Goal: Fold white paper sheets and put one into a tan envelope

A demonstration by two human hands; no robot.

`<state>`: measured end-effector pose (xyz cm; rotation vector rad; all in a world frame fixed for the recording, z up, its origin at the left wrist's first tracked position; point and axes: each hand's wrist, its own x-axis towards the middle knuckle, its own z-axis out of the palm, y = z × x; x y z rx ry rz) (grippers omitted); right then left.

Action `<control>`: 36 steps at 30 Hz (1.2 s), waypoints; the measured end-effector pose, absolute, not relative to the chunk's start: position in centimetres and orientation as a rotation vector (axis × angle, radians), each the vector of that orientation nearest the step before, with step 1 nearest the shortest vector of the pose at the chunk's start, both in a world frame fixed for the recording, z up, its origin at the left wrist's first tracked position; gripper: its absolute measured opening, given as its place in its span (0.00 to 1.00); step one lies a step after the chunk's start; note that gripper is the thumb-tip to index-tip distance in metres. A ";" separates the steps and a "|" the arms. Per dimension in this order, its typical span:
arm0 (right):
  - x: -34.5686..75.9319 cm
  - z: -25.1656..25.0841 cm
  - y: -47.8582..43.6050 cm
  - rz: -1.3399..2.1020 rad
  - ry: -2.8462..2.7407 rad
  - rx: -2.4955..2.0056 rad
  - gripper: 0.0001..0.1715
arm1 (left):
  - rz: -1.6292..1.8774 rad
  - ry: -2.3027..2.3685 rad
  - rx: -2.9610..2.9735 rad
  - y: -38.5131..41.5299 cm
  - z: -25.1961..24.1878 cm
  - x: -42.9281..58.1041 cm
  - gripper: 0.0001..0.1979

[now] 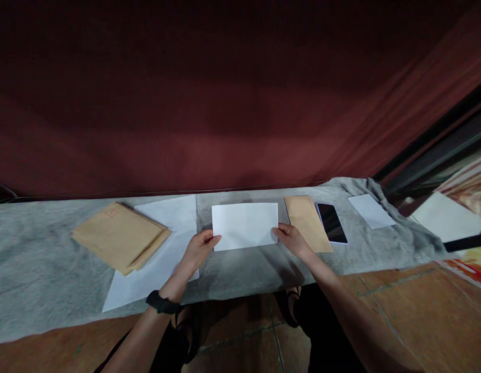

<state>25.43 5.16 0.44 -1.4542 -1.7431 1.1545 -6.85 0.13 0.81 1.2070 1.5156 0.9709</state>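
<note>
On my feed, both hands are pinching one white paper (pixel 245 225): the left hand (pixel 200 248) has thumb and fingers closed on its edge at 8 o'clock, the right hand (pixel 293 239) on its edge at 4. I take that paper as my dial's centre, 12 pointing away from the wearer. It is held out flat over the grey cloth (pixel 34 248); I can't tell whether its lower edge touches.

A dark wristband (pixel 162 302) circles the left wrist. At 3 o'clock, near the right hand, I see a brown envelope (pixel 306 220), with a phone (pixel 332 223) just beside it and, well apart farther out, a small white sheet (pixel 371 211). At 9 o'clock a stack of brown envelopes (pixel 118 233) lies partly on larger white sheets (pixel 147 287), which spread towards 8. A red backdrop (pixel 240 103) fills 12; floor tiles (pixel 446 316) show at 4.
</note>
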 end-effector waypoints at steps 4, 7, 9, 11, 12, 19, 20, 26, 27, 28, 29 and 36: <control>25.0 0.2 4.7 1.049 -1.888 -1.650 0.17 | 0.971 1.594 1.255 0.0 -0.1 -6.2 0.14; 24.5 0.8 4.5 0.873 -2.021 -1.865 0.15 | 0.924 1.700 1.298 -0.1 -0.1 -5.9 0.09; 24.2 1.5 4.3 0.755 -2.112 -1.991 0.15 | 0.874 1.766 1.333 -0.1 0.0 -5.8 0.07; 23.8 2.1 4.1 0.675 -2.187 -2.063 0.16 | 0.828 1.820 1.365 -0.1 0.0 -5.7 0.06; 23.7 2.3 4.0 0.644 -2.216 -2.082 0.16 | 0.805 1.844 1.378 -0.1 0.0 -5.7 0.06; 23.1 2.9 3.5 0.481 -2.340 -2.146 0.20 | 0.655 1.993 1.477 0.1 0.1 -5.5 0.18; 23.0 2.9 3.5 0.466 -2.349 -2.153 0.20 | 0.634 2.003 1.491 0.2 0.1 -5.4 0.19; 22.6 2.7 3.3 0.428 -2.387 -2.174 0.18 | 0.464 2.098 1.557 0.3 0.6 -5.0 0.24; 22.6 2.7 3.2 0.419 -2.380 -2.183 0.17 | 0.443 2.110 1.565 0.2 0.7 -4.9 0.25; 22.6 2.6 3.1 0.402 -2.366 -2.188 0.17 | 0.419 2.119 1.570 0.2 0.9 -4.9 0.25; 22.7 2.5 3.0 0.372 -2.348 -2.183 0.16 | 0.391 2.130 1.571 0.1 1.1 -4.8 0.26; 21.6 1.4 2.8 0.272 -2.208 -1.773 0.24 | 0.577 2.187 1.957 -0.6 1.1 -2.8 0.20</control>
